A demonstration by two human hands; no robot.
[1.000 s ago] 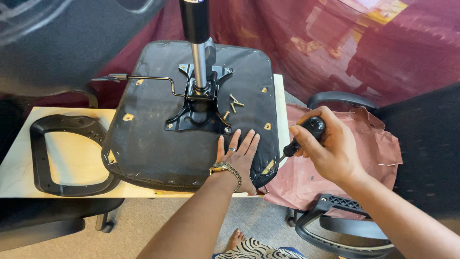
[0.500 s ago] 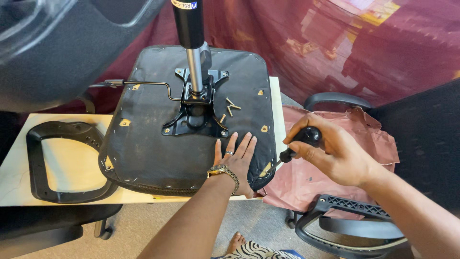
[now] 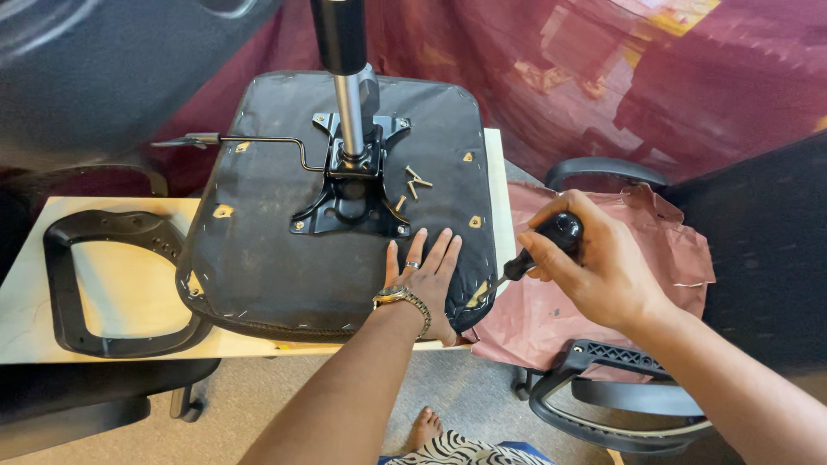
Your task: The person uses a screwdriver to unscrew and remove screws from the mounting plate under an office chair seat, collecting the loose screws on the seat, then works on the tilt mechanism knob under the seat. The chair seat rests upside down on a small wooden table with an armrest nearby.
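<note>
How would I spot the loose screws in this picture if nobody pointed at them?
Find the upturned black chair seat lying on the pale board. At its middle a black metal plate carries the upright silver column. Just right of that plate, above the left hand, lie the loose screws: small, brass-coloured, scattered free rather than set in a hole.

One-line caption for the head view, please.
Left hand flat on upturned chair seat; right hand grips screwdriver at its edge.

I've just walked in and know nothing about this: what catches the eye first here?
An upturned black chair seat fills the middle of a pale table, its metal post sticking up. The left hand presses flat on its near edge, while the right hand grips a black-handled screwdriver at the seat's corner.
</note>
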